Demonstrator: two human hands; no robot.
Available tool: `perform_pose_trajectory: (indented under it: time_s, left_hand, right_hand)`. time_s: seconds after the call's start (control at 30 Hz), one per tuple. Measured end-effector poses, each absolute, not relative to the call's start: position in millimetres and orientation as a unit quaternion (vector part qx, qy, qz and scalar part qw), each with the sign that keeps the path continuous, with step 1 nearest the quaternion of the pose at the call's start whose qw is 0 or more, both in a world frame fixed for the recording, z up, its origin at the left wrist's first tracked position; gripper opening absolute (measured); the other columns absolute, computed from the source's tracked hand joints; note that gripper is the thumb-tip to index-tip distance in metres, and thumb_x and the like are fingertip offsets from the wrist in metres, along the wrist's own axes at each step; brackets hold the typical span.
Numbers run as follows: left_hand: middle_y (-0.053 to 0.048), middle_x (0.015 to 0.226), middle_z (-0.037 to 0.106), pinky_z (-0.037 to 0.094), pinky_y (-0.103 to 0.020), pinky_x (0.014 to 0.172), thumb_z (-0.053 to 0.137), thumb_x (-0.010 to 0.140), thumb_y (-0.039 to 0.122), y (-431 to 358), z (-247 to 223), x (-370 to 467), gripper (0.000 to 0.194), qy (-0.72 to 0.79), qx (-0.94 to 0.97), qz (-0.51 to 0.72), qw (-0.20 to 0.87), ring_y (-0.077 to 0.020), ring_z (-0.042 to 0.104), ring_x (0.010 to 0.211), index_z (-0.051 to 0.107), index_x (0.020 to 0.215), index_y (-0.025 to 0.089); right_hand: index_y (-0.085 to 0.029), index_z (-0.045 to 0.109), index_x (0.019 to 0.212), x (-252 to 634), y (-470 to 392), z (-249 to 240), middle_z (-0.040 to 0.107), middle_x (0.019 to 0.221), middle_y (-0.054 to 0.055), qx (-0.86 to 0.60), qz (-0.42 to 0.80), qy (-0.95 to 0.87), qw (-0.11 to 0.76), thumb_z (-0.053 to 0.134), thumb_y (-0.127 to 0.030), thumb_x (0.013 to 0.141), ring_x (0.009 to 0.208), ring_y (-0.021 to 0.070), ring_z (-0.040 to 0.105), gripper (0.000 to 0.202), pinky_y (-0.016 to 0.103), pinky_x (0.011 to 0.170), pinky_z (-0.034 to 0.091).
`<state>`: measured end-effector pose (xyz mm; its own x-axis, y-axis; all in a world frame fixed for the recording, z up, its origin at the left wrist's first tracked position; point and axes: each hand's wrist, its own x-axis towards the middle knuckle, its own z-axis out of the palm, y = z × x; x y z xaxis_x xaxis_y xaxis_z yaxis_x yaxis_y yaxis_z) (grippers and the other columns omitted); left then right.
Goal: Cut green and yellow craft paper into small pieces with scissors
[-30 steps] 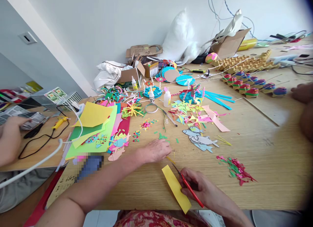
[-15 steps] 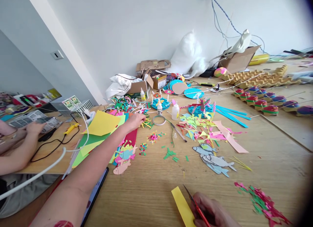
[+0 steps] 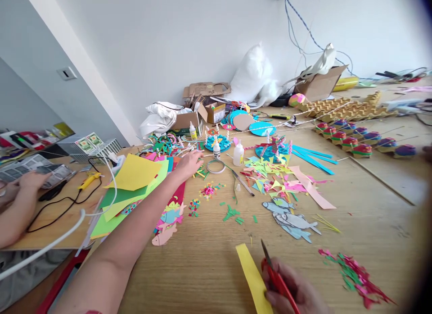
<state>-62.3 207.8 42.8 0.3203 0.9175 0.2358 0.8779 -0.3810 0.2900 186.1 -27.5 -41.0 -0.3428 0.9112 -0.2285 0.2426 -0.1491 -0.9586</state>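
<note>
My left hand (image 3: pixel 189 164) reaches far across the table, over a small pile of yellow and green paper strips (image 3: pixel 201 172); its fingers are close together, and what they hold is too small to make out. At the bottom, my right hand (image 3: pixel 290 284) is wrapped round red-handled scissors (image 3: pixel 278 278), blades pointing up and away. A yellow paper strip (image 3: pixel 251 275) lies along the left side of that hand, near its fingertips. Green paper bits (image 3: pixel 231 212) lie between the two hands.
Coloured sheets (image 3: pixel 137 172) and paper fish (image 3: pixel 165 235) lie left. Glue bottles (image 3: pixel 238 154), a tape ring (image 3: pixel 216 166) and a brush (image 3: pixel 245 183) stand or lie mid-table. Grey fish (image 3: pixel 297 220) and paper scraps (image 3: pixel 354 271) are right. Another person's hands (image 3: pixel 32 181) are far left.
The view has shifted slightly. My right hand has turned the scissors a little and their blades look more closed. My left hand stays over the strips, its fingers slightly changed.
</note>
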Motion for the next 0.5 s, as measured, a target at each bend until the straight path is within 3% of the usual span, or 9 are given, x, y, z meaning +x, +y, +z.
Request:
perform_pose_trajectory:
  time_s: [0.1,0.2,0.3,0.37,0.5]
  left_hand:
    - [-0.001,0.076,0.061,0.043,-0.024,0.067,0.036,0.084,0.035,157.0,51.4,-40.6,0.027,0.528,0.817,0.199,0.119,-0.0132,0.056,0.071,0.056,0.089,0.017]
    - [-0.002,0.072,0.058,0.042,-0.021,0.062,0.027,0.085,0.046,99.5,47.9,-27.6,0.039,0.473,0.763,0.266,0.352,-0.0116,0.054,0.066,0.053,0.083,0.016]
    - [-0.003,0.071,0.056,0.042,-0.021,0.058,0.029,0.083,0.051,56.1,33.5,-19.4,0.042,0.433,0.692,0.279,0.506,-0.0113,0.053,0.063,0.052,0.084,0.015]
    - [-0.003,0.072,0.056,0.042,-0.021,0.06,0.038,0.08,0.049,39.8,22.4,-14.1,0.038,0.412,0.678,0.269,0.546,-0.0118,0.052,0.066,0.054,0.087,0.015]
    - [-0.001,0.074,0.057,0.041,-0.022,0.061,0.051,0.074,0.035,31.7,6.5,-7.7,0.023,0.425,0.667,0.318,0.523,-0.0125,0.051,0.067,0.059,0.083,0.016]
  right_hand:
    - [-0.02,0.045,0.068,180.3,-17.4,-25.7,0.046,0.063,-0.002,-0.504,0.534,-0.56,0.382,0.057,-0.039,0.069,0.059,0.0125,0.045,0.022,0.022,0.053,0.039]
    - [-0.02,0.046,0.073,173.5,-2.9,-11.9,0.048,0.067,-0.001,-0.51,0.5,-0.534,0.452,0.058,-0.037,0.069,0.058,0.0123,0.047,0.021,0.022,0.049,0.039]
    - [-0.02,0.046,0.073,165.0,8.8,-2.4,0.05,0.066,-0.001,-0.506,0.487,-0.54,0.463,0.06,-0.038,0.066,0.057,0.0124,0.048,0.024,0.022,0.048,0.039]
    - [-0.02,0.046,0.073,158.7,13.3,0.9,0.05,0.065,-0.001,-0.507,0.482,-0.555,0.45,0.061,-0.038,0.066,0.057,0.0122,0.047,0.025,0.023,0.049,0.04]
    - [-0.02,0.046,0.075,147.4,16.0,2.5,0.051,0.065,-0.002,-0.5,0.479,-0.57,0.441,0.061,-0.036,0.067,0.056,0.0113,0.046,0.024,0.022,0.048,0.039]
